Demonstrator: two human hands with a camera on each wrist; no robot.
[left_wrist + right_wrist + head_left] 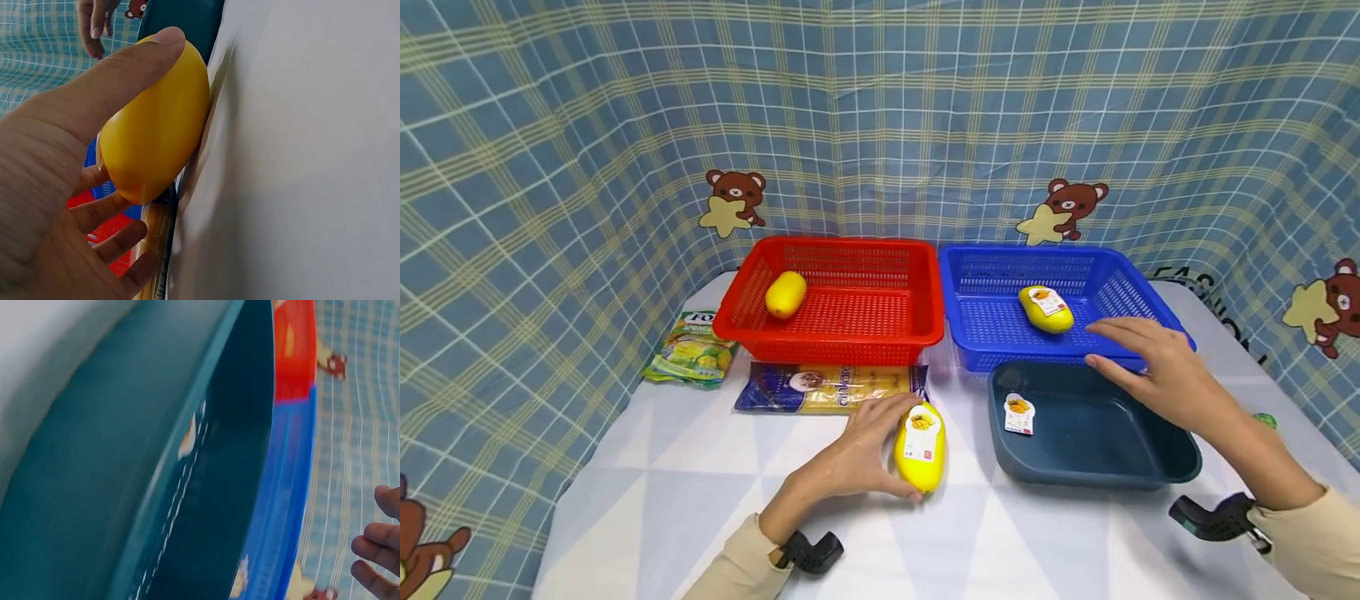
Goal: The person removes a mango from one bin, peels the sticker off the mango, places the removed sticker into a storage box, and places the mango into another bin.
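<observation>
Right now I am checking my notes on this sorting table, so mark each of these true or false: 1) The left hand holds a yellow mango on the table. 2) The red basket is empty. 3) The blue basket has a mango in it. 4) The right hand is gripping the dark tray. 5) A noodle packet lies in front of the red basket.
1) True: the left hand holds the yellow mango on the table.
2) False: the red basket holds one mango.
3) True: a labelled mango lies in the blue basket.
4) False: the right hand hovers open above the dark tray, holding nothing.
5) True: the noodle packet lies there.
</observation>
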